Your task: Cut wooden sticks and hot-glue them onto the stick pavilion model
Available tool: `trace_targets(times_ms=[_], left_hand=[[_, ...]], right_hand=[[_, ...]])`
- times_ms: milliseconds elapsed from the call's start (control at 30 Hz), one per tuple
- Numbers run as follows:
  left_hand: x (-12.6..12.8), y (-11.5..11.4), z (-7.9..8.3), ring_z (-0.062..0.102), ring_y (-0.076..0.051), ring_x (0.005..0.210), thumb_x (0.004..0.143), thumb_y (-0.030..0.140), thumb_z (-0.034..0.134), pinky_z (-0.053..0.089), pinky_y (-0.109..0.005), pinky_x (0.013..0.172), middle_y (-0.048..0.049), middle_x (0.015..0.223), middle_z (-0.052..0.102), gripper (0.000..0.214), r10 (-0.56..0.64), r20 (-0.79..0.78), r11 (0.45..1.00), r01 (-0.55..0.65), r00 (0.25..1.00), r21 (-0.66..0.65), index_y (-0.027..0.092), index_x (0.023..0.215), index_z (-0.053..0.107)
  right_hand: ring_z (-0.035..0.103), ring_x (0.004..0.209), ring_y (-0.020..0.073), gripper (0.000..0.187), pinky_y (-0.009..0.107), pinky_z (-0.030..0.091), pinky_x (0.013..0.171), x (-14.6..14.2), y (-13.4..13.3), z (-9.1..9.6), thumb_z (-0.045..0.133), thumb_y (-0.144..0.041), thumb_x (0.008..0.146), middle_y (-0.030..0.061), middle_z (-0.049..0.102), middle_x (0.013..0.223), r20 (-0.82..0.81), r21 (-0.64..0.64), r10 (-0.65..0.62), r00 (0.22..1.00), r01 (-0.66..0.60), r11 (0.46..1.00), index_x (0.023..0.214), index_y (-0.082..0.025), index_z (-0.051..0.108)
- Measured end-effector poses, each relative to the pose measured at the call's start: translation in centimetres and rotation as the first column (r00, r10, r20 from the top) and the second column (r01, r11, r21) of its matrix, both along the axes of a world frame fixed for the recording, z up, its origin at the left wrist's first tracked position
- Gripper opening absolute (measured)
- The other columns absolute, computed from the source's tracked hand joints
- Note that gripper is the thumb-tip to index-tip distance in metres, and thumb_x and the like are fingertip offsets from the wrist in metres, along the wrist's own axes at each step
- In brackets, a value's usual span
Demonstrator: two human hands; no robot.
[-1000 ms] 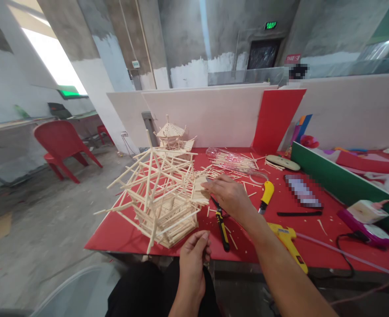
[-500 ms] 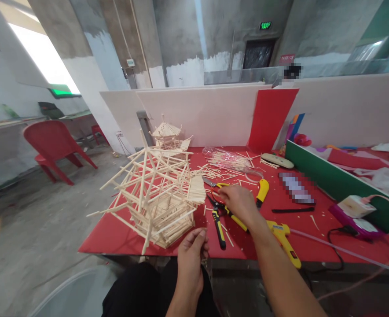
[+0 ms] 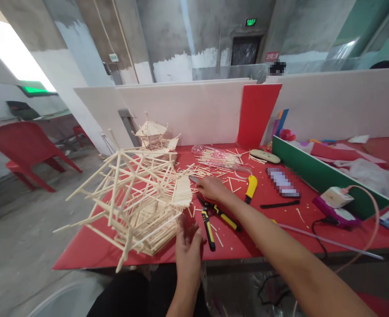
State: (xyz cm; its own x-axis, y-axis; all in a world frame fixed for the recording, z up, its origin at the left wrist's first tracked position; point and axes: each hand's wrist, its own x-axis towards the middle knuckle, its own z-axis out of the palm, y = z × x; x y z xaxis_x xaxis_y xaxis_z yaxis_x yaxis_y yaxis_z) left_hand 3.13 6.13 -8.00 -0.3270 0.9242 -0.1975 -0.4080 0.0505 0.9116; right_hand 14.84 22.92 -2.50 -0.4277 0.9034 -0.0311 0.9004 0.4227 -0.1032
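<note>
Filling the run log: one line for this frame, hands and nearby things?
left hand: by stick model, grip blurred | right hand: beside stick panel, near cutters | surface: red table

Both wall signs (image 3: 250, 21) are too blurred to read.

Pale bare-wood stick model (image 3: 138, 200) (matt), on a smooth red tabletop (image 3: 277, 220).

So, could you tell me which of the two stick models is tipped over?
The large stick model nearest the left hand is tipped over; the small model behind it stands upright.
</note>
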Motion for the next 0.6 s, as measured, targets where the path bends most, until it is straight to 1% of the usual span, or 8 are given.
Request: trace_targets(times_ms=[67,133,200,333,400,467,533,600], left_hand=[[-0.2,-0.1,-0.4,0.056,-0.028,0.118,0.072,0.031,0.076,0.058,-0.030,0.071,-0.0110,0.153,0.037,0.082,0.015,-0.026,0.999,-0.014,1.000,0.029,0.031,0.145,0.039],[-0.4,-0.1,-0.8,0.055,-0.027,0.117,0.074,0.031,0.074,0.058,-0.030,0.072,-0.0085,0.157,0.030,0.080,0.032,-0.047,0.998,-0.029,0.998,0.062,0.033,0.145,0.037],[-0.5,-0.1,-1.0,0.055,-0.026,0.116,0.075,0.031,0.073,0.058,-0.029,0.070,-0.0081,0.158,0.028,0.079,0.034,-0.056,0.997,-0.030,0.998,0.074,0.035,0.145,0.036],[-0.5,0.0,-1.1,0.059,-0.025,0.111,0.073,0.033,0.076,0.058,-0.026,0.065,-0.0092,0.157,0.031,0.078,0.045,-0.056,0.997,-0.041,0.997,0.072,0.036,0.141,0.039],[-0.4,0.1,-1.0,0.064,-0.023,0.102,0.070,0.033,0.078,0.057,-0.026,0.062,-0.0112,0.152,0.039,0.075,0.063,-0.044,0.997,-0.061,0.997,0.054,0.033,0.137,0.044],[-0.4,0.1,-0.9,0.067,-0.018,0.083,0.069,0.034,0.079,0.057,-0.027,0.059,-0.0132,0.138,0.052,0.066,0.050,-0.029,0.999,-0.050,0.998,0.019,0.026,0.128,0.052],[-0.5,0.1,-0.8,0.064,-0.014,0.065,0.070,0.037,0.078,0.055,-0.028,0.056,-0.0118,0.113,0.066,0.052,0.003,-0.018,1.000,-0.003,1.000,-0.013,0.019,0.115,0.059],[-0.5,0.0,-0.7,0.061,-0.013,0.056,0.070,0.039,0.077,0.052,-0.026,0.052,-0.0069,0.086,0.070,0.044,-0.039,-0.018,0.999,0.038,0.999,-0.030,0.015,0.104,0.062]], right_hand=[[0.061,0.103,0.0208,0.033,0.044,0.052,0.090,-0.8,1.2,-0.5,0.058,-0.038,0.094,0.0076,0.061,0.118,0.032,-0.015,0.020,0.999,-0.019,1.000,0.118,-0.016,0.059],[0.061,0.104,0.0213,0.034,0.043,0.052,0.089,-1.8,2.1,-1.0,0.059,-0.037,0.093,0.0084,0.060,0.121,0.051,-0.026,0.029,0.998,-0.027,0.999,0.120,-0.016,0.058],[0.060,0.105,0.0217,0.035,0.043,0.052,0.089,-2.6,3.0,-1.4,0.059,-0.037,0.093,0.0091,0.059,0.122,0.056,-0.039,0.038,0.998,-0.036,0.999,0.121,-0.016,0.058],[0.060,0.106,0.0220,0.036,0.043,0.052,0.090,-3.0,4.4,-1.5,0.060,-0.037,0.092,0.0092,0.059,0.122,0.034,-0.084,0.061,0.998,-0.058,0.995,0.121,-0.016,0.058],[0.061,0.104,0.0212,0.034,0.042,0.053,0.088,-2.6,4.6,-1.2,0.060,-0.037,0.093,0.0084,0.060,0.121,0.004,-0.104,0.054,0.999,-0.053,0.993,0.120,-0.016,0.058],[0.062,0.100,0.0197,0.033,0.041,0.053,0.086,-1.9,4.4,-0.7,0.059,-0.038,0.093,0.0072,0.061,0.117,-0.052,-0.105,0.032,0.998,-0.037,0.994,0.117,-0.017,0.059],[0.063,0.093,0.0180,0.029,0.038,0.053,0.083,-0.6,3.5,0.1,0.058,-0.039,0.093,0.0059,0.065,0.108,-0.134,-0.087,0.002,0.991,-0.014,0.996,0.109,-0.015,0.062],[0.062,0.084,0.0163,0.026,0.031,0.050,0.076,1.0,1.8,1.2,0.054,-0.037,0.094,0.0050,0.068,0.093,-0.237,-0.062,-0.024,0.971,0.010,0.998,0.094,-0.014,0.067]])
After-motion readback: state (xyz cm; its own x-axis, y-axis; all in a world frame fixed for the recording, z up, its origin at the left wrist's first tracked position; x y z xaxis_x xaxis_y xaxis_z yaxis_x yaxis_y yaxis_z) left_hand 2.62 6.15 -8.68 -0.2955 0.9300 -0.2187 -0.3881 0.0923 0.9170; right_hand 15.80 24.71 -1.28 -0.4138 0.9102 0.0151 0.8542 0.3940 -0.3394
